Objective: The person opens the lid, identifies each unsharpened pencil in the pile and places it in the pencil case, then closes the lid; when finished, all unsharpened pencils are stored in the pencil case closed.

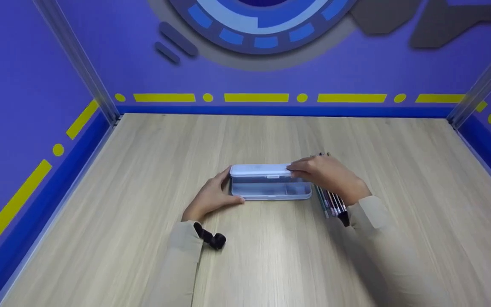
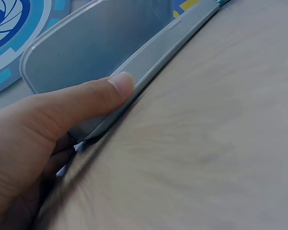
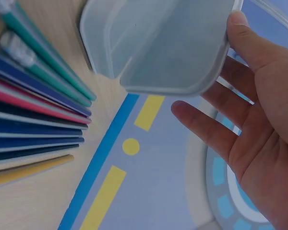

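Observation:
A pale, translucent pencil case (image 1: 258,197) lies on the table with its hinged lid (image 1: 256,170) raised. Inside, a small divider marks off its right end, and no contents show. My left hand (image 1: 210,194) grips the left end of the case, with the thumb (image 2: 101,91) along the front wall. At the lid's right end, my right hand (image 1: 333,177) pinches the edge between thumb and fingers; in the right wrist view the other fingers (image 3: 206,132) spread loosely behind the lid. Several pencils (image 3: 38,100) lie side by side, right of the case, partly under my right hand.
A light wood-grain table (image 1: 267,256) carries everything. Blue-purple panels (image 1: 249,81) with yellow markings stand along its back and sides. A black wrist device (image 1: 215,240) sits at my left cuff.

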A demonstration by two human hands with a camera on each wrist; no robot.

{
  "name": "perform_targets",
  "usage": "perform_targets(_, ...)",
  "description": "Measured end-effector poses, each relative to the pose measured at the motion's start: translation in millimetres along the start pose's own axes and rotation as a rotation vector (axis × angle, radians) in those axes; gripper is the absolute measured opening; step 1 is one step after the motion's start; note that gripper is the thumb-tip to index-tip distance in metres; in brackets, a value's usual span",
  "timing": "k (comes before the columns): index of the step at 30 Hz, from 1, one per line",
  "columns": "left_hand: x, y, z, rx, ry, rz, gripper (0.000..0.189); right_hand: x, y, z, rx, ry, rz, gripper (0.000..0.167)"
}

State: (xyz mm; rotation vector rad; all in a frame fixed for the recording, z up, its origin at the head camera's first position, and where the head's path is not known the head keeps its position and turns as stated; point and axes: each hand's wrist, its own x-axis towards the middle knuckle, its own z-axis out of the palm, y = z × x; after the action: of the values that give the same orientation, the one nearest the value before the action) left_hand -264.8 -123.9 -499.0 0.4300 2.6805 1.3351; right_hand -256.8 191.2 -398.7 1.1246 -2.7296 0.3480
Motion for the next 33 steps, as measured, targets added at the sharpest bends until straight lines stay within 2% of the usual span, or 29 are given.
perform_targets(15, -1.2, 2.2, -1.2, -0.009, -0.009, 0.014, 0.113, -1.5, 19, -11, 0.099, 0.057, 0.073, 0.022)
perform_targets(18, -0.9, 2.7, -1.5, -0.006, -0.007, 0.024, 0.113, -0.8, 23, -12, 0.123, 0.079, 0.120, 0.022)
perform_targets(22, -0.5, 2.2, -0.9, -0.005, -0.009, 0.023, 0.112, 1.0, 27, -9, 0.153, 0.111, 0.178, 0.021)
perform_targets(33, 0.0, 1.9, -1.4, -0.017, -0.016, 0.001, 0.111, 5.2, 26, 1, 0.186, 0.197, 0.263, 0.021)
